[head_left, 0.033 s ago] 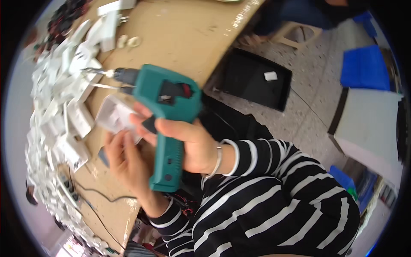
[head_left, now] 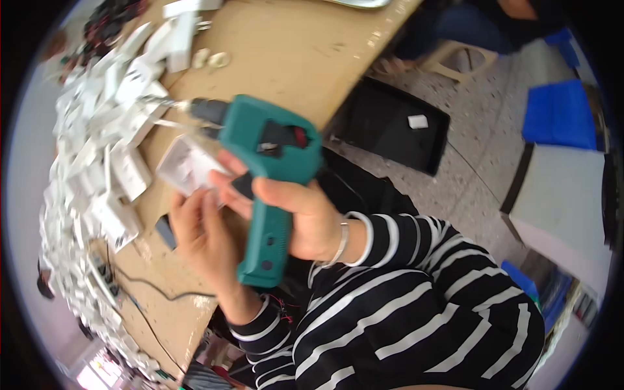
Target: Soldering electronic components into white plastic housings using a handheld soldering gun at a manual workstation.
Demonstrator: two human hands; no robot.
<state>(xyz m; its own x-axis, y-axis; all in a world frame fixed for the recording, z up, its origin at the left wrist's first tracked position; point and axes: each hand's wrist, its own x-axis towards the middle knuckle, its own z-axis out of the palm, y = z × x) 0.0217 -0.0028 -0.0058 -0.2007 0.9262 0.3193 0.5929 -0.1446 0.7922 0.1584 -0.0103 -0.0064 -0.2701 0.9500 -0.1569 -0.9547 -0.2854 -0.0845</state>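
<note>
My right hand (head_left: 305,214) is wrapped around the handle of a green soldering gun (head_left: 268,185), a finger near its black trigger. The gun's dark nozzle and metal tip point left, toward a heap of white plastic parts, with a thin feed tube below the tip. Beneath the gun, my left hand (head_left: 208,237) holds a white plastic housing (head_left: 188,164) by its near edge, open side up. Small details inside the housing are blurred. The tip is beyond the housing and apart from it.
White plastic housings (head_left: 127,169) are piled along the table's left side. Small cream rings (head_left: 220,60) lie farther back. A dark cable (head_left: 162,296) crosses the table (head_left: 279,49) at the near left. Right of the table edge is a black tray (head_left: 390,123) holding a white piece (head_left: 418,121).
The whole scene sits slightly farther right in the picture. Both hands, the soldering gun and the housing keep nearly the same places relative to one another.
</note>
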